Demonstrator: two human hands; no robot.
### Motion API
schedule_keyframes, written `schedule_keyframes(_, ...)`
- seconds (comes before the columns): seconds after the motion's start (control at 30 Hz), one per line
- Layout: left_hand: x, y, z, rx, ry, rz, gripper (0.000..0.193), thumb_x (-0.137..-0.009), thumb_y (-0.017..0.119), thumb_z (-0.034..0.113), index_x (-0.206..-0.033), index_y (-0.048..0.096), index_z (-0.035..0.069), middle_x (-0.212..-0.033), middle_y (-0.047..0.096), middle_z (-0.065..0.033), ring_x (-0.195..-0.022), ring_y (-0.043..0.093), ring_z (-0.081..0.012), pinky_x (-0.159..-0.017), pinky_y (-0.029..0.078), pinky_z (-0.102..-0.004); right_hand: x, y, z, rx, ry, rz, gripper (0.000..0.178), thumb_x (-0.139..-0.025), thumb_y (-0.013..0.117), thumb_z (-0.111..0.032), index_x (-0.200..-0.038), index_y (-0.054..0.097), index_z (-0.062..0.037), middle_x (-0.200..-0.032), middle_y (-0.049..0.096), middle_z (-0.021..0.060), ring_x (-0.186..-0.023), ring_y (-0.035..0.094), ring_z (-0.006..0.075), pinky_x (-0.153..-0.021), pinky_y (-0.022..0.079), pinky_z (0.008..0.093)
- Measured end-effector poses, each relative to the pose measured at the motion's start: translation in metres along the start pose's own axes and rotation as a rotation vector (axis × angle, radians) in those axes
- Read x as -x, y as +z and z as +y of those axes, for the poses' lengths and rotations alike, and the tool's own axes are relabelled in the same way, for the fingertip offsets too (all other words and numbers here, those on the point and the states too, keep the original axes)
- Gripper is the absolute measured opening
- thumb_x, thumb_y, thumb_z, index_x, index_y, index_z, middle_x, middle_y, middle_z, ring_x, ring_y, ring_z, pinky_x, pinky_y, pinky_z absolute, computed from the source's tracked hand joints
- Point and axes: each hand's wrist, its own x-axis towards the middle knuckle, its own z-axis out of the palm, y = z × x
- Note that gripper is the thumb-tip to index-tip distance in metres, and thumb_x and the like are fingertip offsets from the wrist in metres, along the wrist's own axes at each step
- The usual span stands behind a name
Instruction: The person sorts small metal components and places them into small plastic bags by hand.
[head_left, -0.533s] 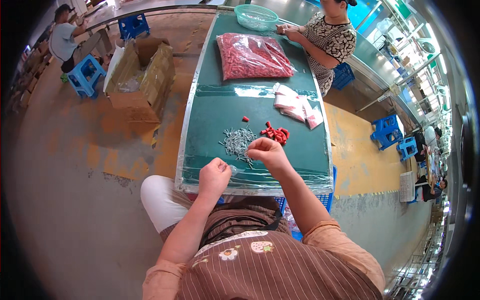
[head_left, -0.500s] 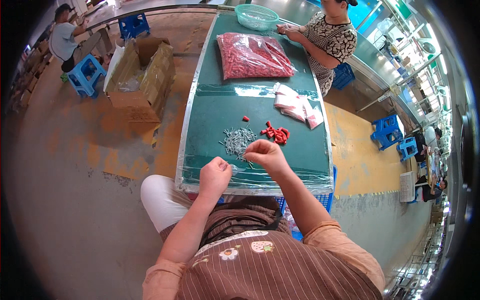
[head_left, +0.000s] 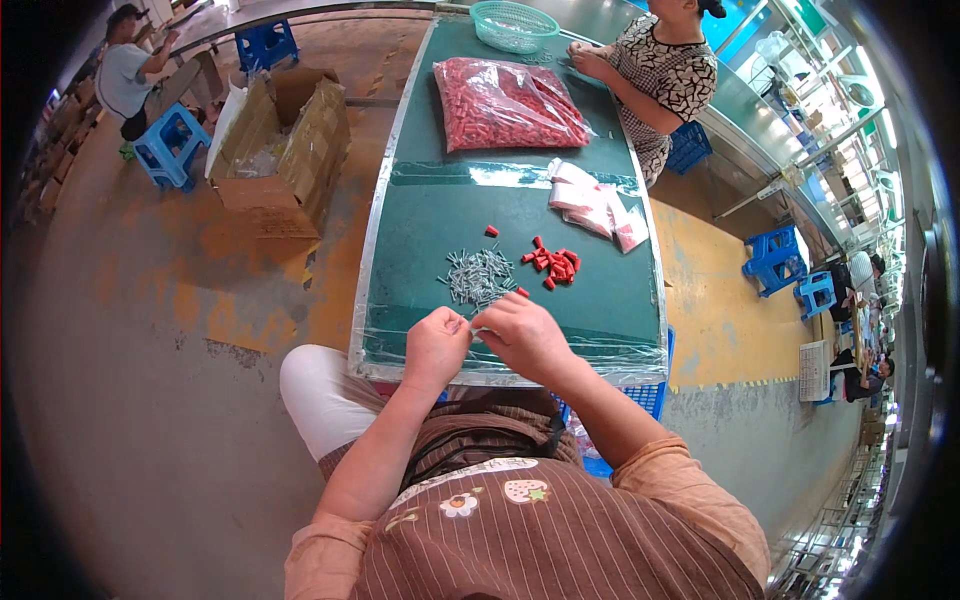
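My left hand (head_left: 437,348) and right hand (head_left: 522,338) curl near grey metal pins (head_left: 476,275); I cannot tell what's gripped.

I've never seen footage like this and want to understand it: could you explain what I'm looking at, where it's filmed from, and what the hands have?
There is no machine here, just a person's bare hands. A fisheye camera on the head looks down, so straight edges look bent, and picture left is the person's left.

On the green table lie a pile of small grey pins, some loose red pieces, white-and-pink packets and a big clear bag of red pieces. A pale green basket stands at the far end, near another person.

The left hand and right hand meet near the table's close edge. Something pale shows between their fingertips, too small to name.
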Motion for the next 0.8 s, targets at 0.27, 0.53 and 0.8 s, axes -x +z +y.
schedule_keyframes(0.27,-0.004,-0.003,-0.012,-0.034,0.030,0.078,0.013,-0.078,0.061,0.013,-0.075,0.062,0.000,-0.062,0.060,-0.0104,-0.056,0.056,-0.0168,-0.057,0.046,-0.0303,0.004,-0.017,0.065,0.166,0.357,0.071,0.011,-0.078,0.062,-0.012,-0.085,0.065,-0.0052,-0.088,0.062,0.0140,-0.088,0.060,0.0323,-0.078,0.047,0.0410)
schedule_keyframes(0.53,-0.003,-0.002,-0.018,0.038,-0.017,0.048,0.010,-0.077,0.064,0.010,-0.074,0.063,0.000,-0.062,0.062,-0.0045,-0.057,0.053,-0.0080,-0.056,0.044,-0.0260,0.014,0.014,0.097,0.250,0.341,0.037,0.010,-0.080,0.058,-0.013,-0.084,0.063,-0.0053,-0.087,0.060,0.0134,-0.087,0.059,0.0327,-0.075,0.048,0.0421)
schedule_keyframes(0.8,-0.001,-0.007,-0.019,0.000,-0.033,0.042,0.012,-0.077,0.064,0.012,-0.074,0.063,0.001,-0.063,0.063,-0.0060,-0.058,0.057,-0.0099,-0.058,0.046,-0.0265,-0.010,0.007,0.098,0.379,0.325,-0.188,0.009,-0.077,0.053,-0.007,-0.084,0.059,-0.0055,-0.086,0.059,0.0162,-0.083,0.060,0.0343,-0.070,0.049,0.0452)
